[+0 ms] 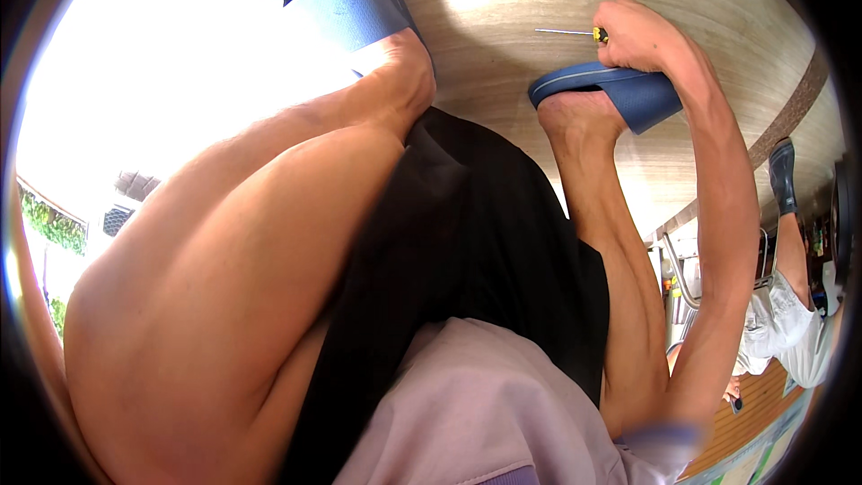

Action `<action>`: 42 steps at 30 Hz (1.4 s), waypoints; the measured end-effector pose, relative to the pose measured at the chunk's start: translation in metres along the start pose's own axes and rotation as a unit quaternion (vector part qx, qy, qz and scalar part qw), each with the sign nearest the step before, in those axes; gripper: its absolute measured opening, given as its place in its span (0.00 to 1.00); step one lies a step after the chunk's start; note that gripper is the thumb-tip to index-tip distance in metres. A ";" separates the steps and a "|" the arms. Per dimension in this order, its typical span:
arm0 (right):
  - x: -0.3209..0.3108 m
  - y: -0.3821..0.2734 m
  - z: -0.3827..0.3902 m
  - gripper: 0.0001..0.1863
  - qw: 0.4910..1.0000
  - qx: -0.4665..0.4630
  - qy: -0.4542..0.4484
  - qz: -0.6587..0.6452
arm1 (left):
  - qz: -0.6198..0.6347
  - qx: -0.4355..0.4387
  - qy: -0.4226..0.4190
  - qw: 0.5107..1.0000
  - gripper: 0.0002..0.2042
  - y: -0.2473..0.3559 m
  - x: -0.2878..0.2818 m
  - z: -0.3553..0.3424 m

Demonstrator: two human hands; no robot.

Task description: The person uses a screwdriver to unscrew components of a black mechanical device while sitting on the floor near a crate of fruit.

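Observation:
My right hand is closed around the yellow-and-black handle of a screwdriver. Its thin metal shaft points left, just above the tiled floor. Most of the handle is hidden inside my fingers. Right below this hand is the blue slide sandal on my right foot. Another blue slide sandal covers my left foot at the top. My left hand is out of the picture; only a strip of skin shows along the left rim.
My bent legs and black shorts fill the middle. A dark strip crosses the wood-patterned floor at right. Beyond it are another person's dark shoe, pale shorts and a metal-framed seat. Glare washes out the upper left.

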State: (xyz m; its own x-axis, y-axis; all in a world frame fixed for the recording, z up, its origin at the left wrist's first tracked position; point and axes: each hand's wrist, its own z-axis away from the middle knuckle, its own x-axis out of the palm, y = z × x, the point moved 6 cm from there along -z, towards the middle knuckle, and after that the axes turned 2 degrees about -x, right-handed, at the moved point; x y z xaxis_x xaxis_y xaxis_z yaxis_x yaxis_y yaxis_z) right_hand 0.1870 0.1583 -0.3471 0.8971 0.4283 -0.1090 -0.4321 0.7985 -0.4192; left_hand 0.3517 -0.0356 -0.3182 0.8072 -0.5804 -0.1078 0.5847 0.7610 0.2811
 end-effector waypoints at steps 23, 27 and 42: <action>-0.018 0.086 0.086 0.10 0.900 0.062 0.327 -0.282 | 0.016 -0.025 0.012 1.000 0.17 -0.002 -0.005 -0.004; -0.041 0.080 0.098 0.12 0.925 0.069 0.335 -0.167 | 0.016 -0.032 0.019 0.999 0.18 -0.002 -0.007 -0.009; 0.007 0.128 0.225 0.12 0.880 0.249 0.384 -0.126 | 0.046 -0.046 -0.036 0.997 0.18 -0.016 0.000 -0.026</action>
State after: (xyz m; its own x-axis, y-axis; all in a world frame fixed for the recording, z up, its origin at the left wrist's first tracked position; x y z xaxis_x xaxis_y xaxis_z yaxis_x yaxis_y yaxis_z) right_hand 0.1168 0.3582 -0.1987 0.6861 -0.0481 -0.7259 -0.0263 0.9955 -0.0909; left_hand 0.3442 -0.0401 -0.3473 0.8521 -0.5231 -0.0148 0.5154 0.8339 0.1976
